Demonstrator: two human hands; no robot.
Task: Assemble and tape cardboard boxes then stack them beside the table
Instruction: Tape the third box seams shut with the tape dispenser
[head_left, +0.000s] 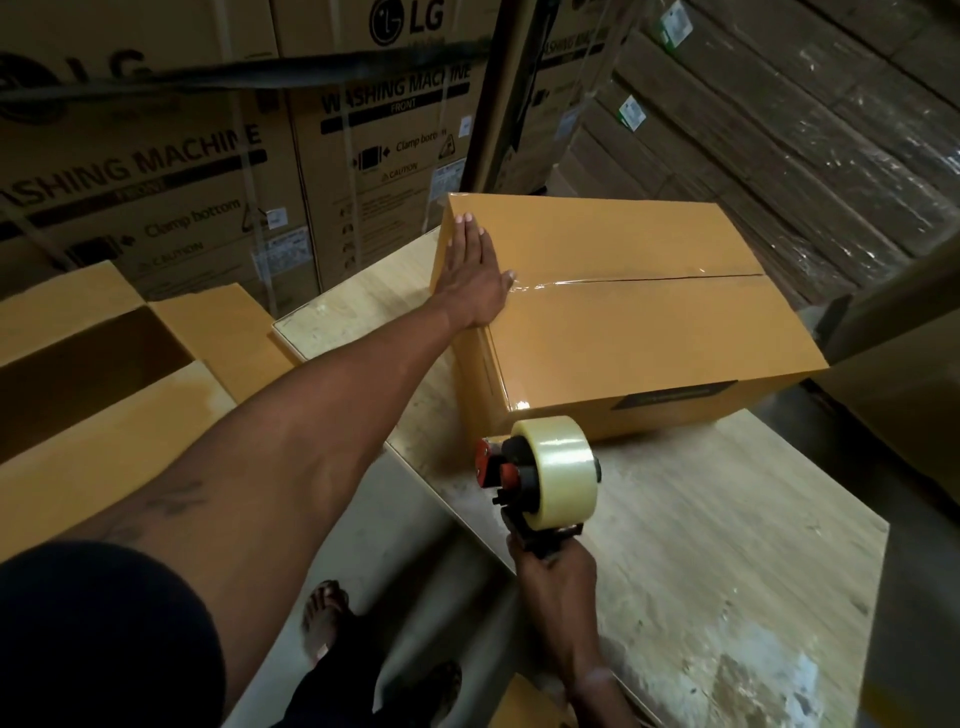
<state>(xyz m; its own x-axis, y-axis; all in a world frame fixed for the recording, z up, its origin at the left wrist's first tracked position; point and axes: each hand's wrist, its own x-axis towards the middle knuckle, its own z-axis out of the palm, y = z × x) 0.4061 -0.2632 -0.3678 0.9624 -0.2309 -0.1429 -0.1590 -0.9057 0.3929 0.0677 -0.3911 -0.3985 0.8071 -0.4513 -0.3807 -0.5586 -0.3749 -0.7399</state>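
Tan glossy cardboard box (623, 322), flaps closed, clear-taped seam.

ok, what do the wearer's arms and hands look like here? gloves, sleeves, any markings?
No gloves: both the left hand and right hand are bare, with no rings or watch showing. Both forearms are uncovered. A short dark sleeve covers the left upper arm, and a faint dark tattoo marks the left forearm.
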